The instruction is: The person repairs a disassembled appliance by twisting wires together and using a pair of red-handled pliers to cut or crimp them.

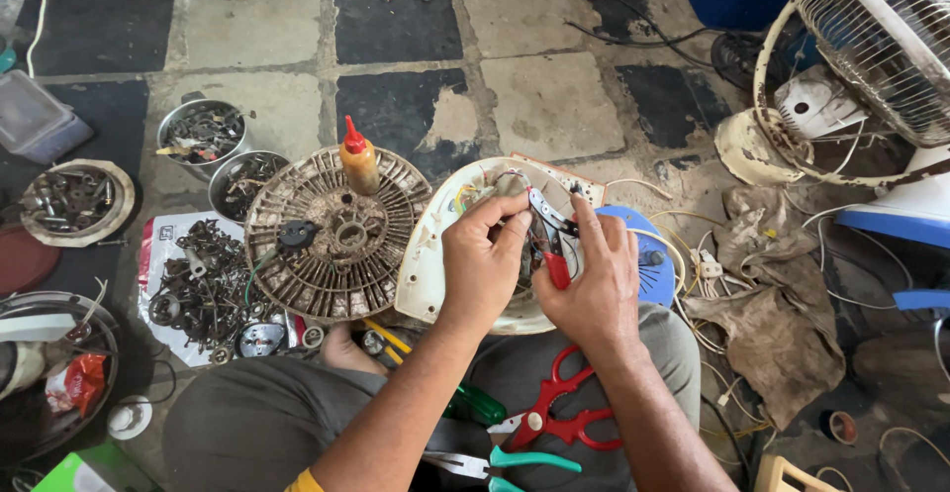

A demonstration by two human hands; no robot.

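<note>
Down low, closest to the person, red scissors lie on the lap, with teal-handled pliers and a green-handled screwdriver just beside them.

A little further out, both hands work over a cream plastic fan base that rests against the knees. It is turned open side up, so its coloured wires show inside. The left hand has its fingers pinched shut on a small bit of wiring in the shell. The right hand is clenched around red-handled cutting pliers, whose tip points into the same spot.

The base looks light and stiff, but old plastic like this may crack, so the thick rim seems the safest place to hold. The wires look thin and bendy and could snap if tugged hard.

Just left of the base lies a round brown ribbed plastic disc with an orange squeeze bottle standing on it. Further left are metal bowls full of screws and scrap parts heaped on a sheet. On the right lies a dirty rag.

Far off, on the tiled floor, stands a white fan with a wire cage.
</note>
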